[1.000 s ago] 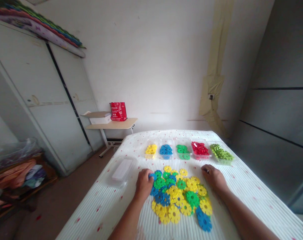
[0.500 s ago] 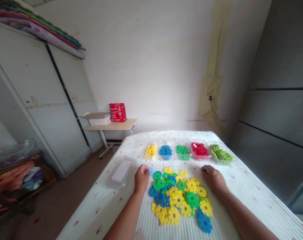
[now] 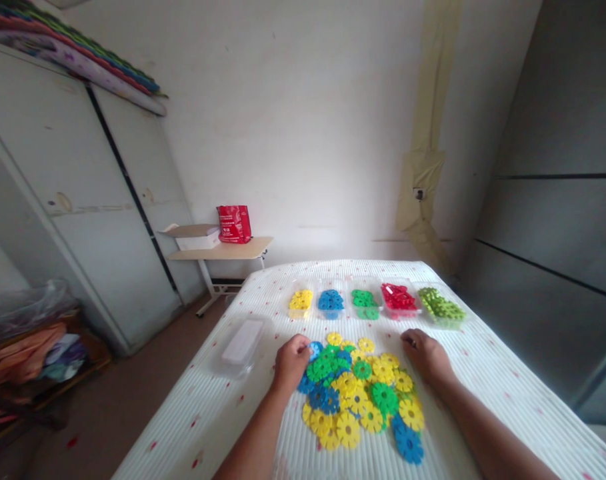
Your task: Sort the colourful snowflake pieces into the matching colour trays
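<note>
My left hand (image 3: 291, 362) pinches a blue notched plastic disc (image 3: 315, 350) at the left back edge of a loose pile of flower-shaped discs. In the pile are yellow discs (image 3: 348, 429), green discs (image 3: 384, 397) and darker blue discs (image 3: 409, 443), many of them overlapping. To the right of the pile, my right hand (image 3: 427, 357) rests near the table with its fingers curled together. Whatever its fingertips may hold is hidden.
Behind the pile stands a row of clear boxes with yellow (image 3: 301, 301), blue (image 3: 331, 302), green (image 3: 365, 303), red (image 3: 399, 299) and lime discs (image 3: 440, 305). A clear container (image 3: 243, 343) lies at the left on the striped tablecloth (image 3: 203, 407). A side table (image 3: 255, 248) holds a red bag (image 3: 234, 225).
My left hand has moved slightly right with the blue disc, which now covers a green disc at the pile's back left. My right hand has barely moved.
</note>
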`<state>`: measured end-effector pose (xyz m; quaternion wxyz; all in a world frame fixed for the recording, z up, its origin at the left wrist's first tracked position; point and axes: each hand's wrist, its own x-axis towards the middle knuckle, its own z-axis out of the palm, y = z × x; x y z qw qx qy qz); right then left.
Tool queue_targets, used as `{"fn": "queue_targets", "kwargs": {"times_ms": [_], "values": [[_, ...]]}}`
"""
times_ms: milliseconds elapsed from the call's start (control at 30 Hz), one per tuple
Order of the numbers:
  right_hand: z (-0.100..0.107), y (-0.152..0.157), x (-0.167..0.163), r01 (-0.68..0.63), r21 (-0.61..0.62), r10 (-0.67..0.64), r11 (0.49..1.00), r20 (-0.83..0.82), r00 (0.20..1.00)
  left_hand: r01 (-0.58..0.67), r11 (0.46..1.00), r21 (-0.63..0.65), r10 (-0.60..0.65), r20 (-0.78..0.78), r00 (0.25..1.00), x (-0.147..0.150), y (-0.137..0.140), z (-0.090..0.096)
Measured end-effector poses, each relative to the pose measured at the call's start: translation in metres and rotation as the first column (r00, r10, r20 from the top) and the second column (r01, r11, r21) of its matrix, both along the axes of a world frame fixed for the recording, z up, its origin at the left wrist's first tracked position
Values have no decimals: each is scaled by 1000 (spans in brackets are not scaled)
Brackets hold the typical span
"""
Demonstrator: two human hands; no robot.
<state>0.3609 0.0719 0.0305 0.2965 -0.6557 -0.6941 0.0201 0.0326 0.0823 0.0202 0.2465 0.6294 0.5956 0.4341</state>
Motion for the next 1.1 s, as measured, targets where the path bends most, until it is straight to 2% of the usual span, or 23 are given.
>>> {"fn": "queue_targets", "kwargs": {"times_ms": [133, 433, 600, 700, 900, 1000, 1100], "values": [[0, 0, 0, -9, 12, 9, 1000, 4, 1000, 66, 998, -15, -65, 14, 998, 2, 0, 3], [-1, 0, 1, -10, 10, 10, 1000, -7, 1000, 50, 999, -14, -50, 4, 999, 4, 7, 9], [-1, 1, 1, -11, 6, 11, 1000, 8, 1000, 91, 992, -87, -83, 88, 993, 5, 10, 5], [-1, 1, 1, -13, -10, 14, 1000, 25, 1000, 123, 985, -122, -100, 180, 979, 3, 9, 8], [0, 0, 0, -11, -14, 11, 1000, 31, 999, 178, 961, -212, -80, 402, 912, -7, 7, 29], [2, -1, -1, -10, -13, 11, 1000, 26, 1000, 173, 953, -247, -34, 484, 875, -7, 19, 45], [2, -1, -2, 2, -17, -1, 1000, 22, 1000, 173, 954, -243, -19, 530, 848, 5, 41, 65]]}}
